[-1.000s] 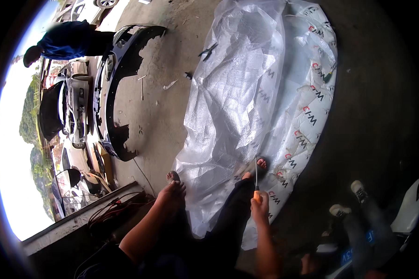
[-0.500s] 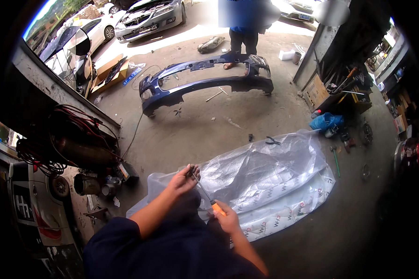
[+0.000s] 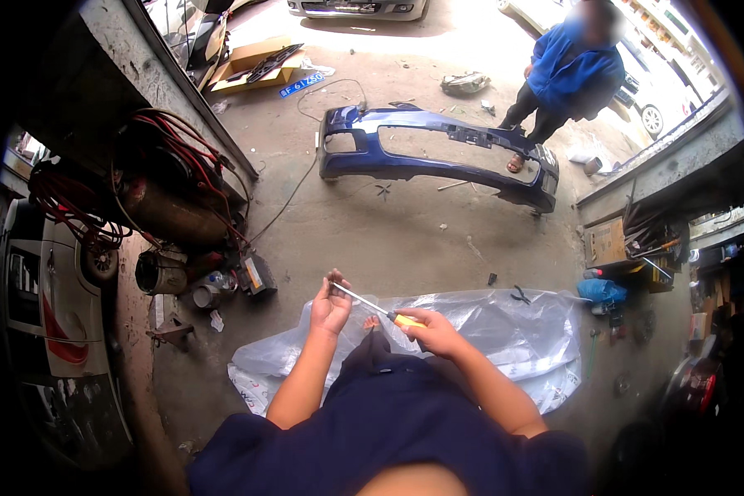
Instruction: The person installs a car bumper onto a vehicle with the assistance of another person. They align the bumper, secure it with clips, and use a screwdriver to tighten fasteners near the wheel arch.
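My right hand (image 3: 436, 334) is closed round the yellow-orange handle of a screwdriver (image 3: 364, 300). Its metal shaft slants up and left to my left hand (image 3: 331, 307), whose fingers and thumb are curled about the tip. Whether a small part sits there too I cannot make out. Below and beyond my hands, clear plastic sheeting (image 3: 496, 326) lies over the floor. Farther off, a dark blue car bumper (image 3: 405, 164) stands on the concrete, away from both hands.
Pliers (image 3: 521, 295) lie by the sheeting's far edge, with a small black part (image 3: 493, 279) nearby. Behind the bumper stands a person in blue (image 3: 566, 74). Hoses and a rusty tank (image 3: 174, 207) crowd the left; a blue bag (image 3: 601, 290) lies right. An opened cardboard box (image 3: 252, 62) sits far left.
My view has swung, so the bumper appears farther right and the person behind it now shows more fully. The screwdriver lies flatter between my hands, which are higher in view.
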Demonstrator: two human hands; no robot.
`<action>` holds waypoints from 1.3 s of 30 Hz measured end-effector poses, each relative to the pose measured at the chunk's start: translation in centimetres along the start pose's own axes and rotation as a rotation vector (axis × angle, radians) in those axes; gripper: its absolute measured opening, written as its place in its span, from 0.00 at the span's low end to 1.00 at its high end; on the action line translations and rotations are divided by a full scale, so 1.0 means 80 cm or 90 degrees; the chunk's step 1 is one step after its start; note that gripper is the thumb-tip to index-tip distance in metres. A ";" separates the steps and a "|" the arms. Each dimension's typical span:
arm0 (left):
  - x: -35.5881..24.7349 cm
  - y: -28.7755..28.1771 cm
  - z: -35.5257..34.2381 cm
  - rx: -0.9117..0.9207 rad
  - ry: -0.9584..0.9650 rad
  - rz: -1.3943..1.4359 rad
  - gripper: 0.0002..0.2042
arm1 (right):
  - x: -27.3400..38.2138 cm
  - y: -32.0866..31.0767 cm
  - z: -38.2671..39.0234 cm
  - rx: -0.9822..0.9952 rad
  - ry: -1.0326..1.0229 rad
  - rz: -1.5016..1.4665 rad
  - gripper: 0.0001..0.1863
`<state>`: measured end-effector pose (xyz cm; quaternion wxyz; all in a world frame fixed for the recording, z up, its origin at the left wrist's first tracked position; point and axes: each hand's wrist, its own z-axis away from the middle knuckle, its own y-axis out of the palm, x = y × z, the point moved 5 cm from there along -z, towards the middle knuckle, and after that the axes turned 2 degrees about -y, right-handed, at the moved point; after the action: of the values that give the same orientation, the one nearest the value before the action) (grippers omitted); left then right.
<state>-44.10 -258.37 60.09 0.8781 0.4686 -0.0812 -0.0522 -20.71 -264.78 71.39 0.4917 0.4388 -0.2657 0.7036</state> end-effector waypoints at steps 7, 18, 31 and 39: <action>-0.131 0.009 -0.001 -0.050 0.176 -0.029 0.10 | 0.115 -0.021 -0.248 0.039 0.184 -0.546 0.07; -0.175 0.117 -0.065 0.107 0.245 0.032 0.11 | 0.535 -0.165 -0.521 -0.129 -0.375 -0.387 0.17; -0.123 0.361 -0.220 0.149 0.322 0.019 0.10 | 0.308 -0.155 -0.462 0.487 0.077 -0.140 0.24; -0.185 0.418 -0.346 0.125 0.261 0.011 0.09 | 0.346 -0.177 -0.546 0.350 0.042 -0.139 0.23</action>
<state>-52.79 -214.73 71.34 0.8268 0.5520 0.0904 0.0597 -26.83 -211.63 74.19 0.4354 0.5583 -0.0005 0.7062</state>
